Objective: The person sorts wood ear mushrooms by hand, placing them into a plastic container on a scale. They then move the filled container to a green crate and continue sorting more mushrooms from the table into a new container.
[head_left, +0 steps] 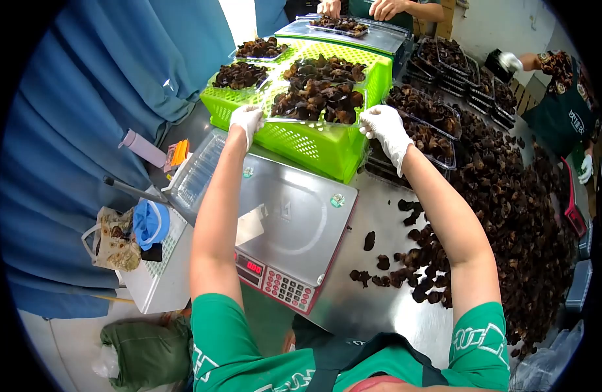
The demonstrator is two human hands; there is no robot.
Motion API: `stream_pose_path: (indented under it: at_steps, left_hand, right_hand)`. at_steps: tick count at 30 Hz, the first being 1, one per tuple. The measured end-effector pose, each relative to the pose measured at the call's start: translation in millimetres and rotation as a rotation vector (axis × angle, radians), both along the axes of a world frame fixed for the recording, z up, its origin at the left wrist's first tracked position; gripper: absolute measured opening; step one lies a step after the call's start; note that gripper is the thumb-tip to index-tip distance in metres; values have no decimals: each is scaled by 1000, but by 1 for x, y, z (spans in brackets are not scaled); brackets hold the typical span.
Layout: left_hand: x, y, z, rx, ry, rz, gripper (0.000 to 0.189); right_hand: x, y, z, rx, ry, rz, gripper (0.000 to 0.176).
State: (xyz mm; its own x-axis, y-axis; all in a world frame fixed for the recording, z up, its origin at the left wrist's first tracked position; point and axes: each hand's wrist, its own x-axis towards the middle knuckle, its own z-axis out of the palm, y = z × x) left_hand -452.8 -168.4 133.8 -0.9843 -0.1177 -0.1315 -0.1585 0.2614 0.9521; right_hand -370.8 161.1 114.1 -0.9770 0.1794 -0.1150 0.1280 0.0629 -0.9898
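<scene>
A clear plastic tray of dark wood ear mushrooms [317, 103] is at the front of an upturned bright green plastic basket [307, 147]. My left hand [247, 123], in a white glove, pinches the tray's front left corner. At the right corner, my right hand [387, 132], gloved too, has its fingers closed on the rim. Other filled trays [241, 75] rest on the basket beside and behind this one. Between my forearms lies a digital scale [288, 209] with a bare steel pan and a red display reading 0.00.
A big heap of loose wood ears [510, 235] covers the table's right side, with stacked filled trays [425, 124] behind it. Empty clear trays [199, 170] stand left of the scale. Co-workers' hands [386, 9] show at the far end, and another person [565, 111] stands right.
</scene>
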Motion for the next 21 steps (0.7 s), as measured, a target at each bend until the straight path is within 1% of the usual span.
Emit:
stream_pose_path:
  at_steps: [1, 2, 5, 6, 9, 10, 11, 12, 13, 14, 15, 16, 17, 18, 19, 21]
  left_hand:
    - [-9, 4, 0, 29, -8, 15, 19]
    - [-15, 7, -1, 58, -15, 30, 23]
    - [-18, 16, -2, 451, 44, 99, 37]
    - [-19, 12, -5, 439, 75, 51, 44]
    - [7, 10, -7, 303, 271, 67, 43]
    - [27, 6, -2, 201, 304, 66, 43]
    - [43, -4, -4, 106, 342, 64, 43]
    - [57, -20, -9, 31, 351, 87, 40]
    - [67, -43, -20, -192, 400, 119, 38]
    - [82, -64, -29, -332, 456, 156, 39]
    - [93, -90, -42, -780, 534, 252, 47]
    - [113, -102, -40, -982, 461, 315, 53]
    - [121, -121, -53, -1195, 424, 361, 49]
    - [116, -154, -67, -1031, 158, 238, 39]
    - [127, -151, -60, -841, 193, 221, 29]
    - [131, -148, -57, -831, 303, 205, 25]
  right_hand:
    - [-5, 1, 0, -34, -16, -18, 10]
    - [-9, 3, -1, -144, -5, -8, 8]
    - [-16, 4, 0, -425, 51, 26, 7]
    - [-13, 1, 2, -444, 64, 6, 7]
    - [10, -9, 11, -504, 109, -57, 13]
    - [19, -8, 6, -454, 125, -48, 22]
    - [38, -5, 12, -396, 146, 51, 27]
    - [56, -2, 13, -376, 150, 101, 28]
    - [74, 2, 13, -355, 153, 152, 29]
    - [93, 7, 14, -338, 125, 166, 28]
    - [113, 11, 13, -322, 96, 179, 27]
    - [133, 16, 10, -337, 80, 172, 27]
    - [152, 22, 5, -278, 90, 183, 27]
    - [169, 27, -4, -264, 72, 184, 27]
    - [185, 33, -13, -249, 55, 182, 27]
    - [220, 43, -23, -221, 17, 187, 28]
